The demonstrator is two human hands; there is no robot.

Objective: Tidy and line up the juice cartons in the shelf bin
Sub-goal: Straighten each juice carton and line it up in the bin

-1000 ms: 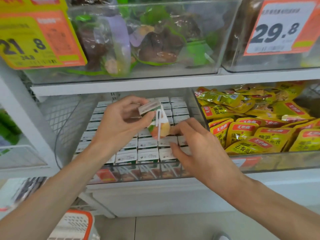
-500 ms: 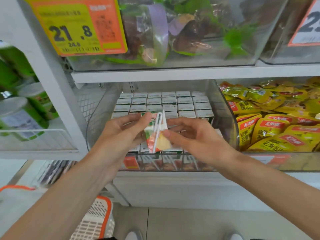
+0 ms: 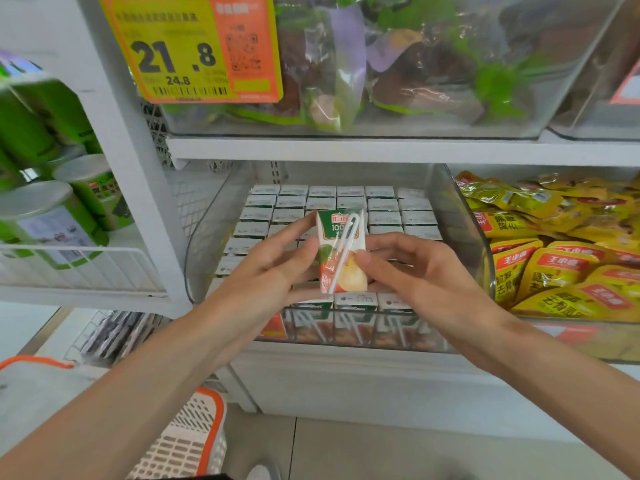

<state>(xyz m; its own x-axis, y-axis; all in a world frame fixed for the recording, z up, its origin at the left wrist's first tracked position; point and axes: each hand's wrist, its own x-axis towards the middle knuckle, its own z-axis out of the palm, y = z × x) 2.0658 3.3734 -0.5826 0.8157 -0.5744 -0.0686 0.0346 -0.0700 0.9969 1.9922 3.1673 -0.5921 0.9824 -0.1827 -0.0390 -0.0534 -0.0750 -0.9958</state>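
A small juice carton [image 3: 341, 249], green on top and orange below with a white straw on its front, is lifted upright above the clear shelf bin [image 3: 460, 233]. My left hand [image 3: 263, 271] grips its left side with thumb and fingers. My right hand [image 3: 415, 271] pinches its lower right edge. Below and behind, several juice cartons [image 3: 381, 206] stand in neat rows inside the bin, white tops up. The front row shows through the bin's clear front wall.
Yellow snack packets [image 3: 554, 258] fill the bin to the right. Green canisters [image 3: 52, 209] stand on a wire shelf at left. A clear bin of bagged goods with a price tag [image 3: 194, 50] sits above. An orange and white basket [image 3: 187, 441] stands on the floor.
The carton has turned from tilted to upright, front label facing me. Both hands stay on it and have lifted it slightly above the rows.
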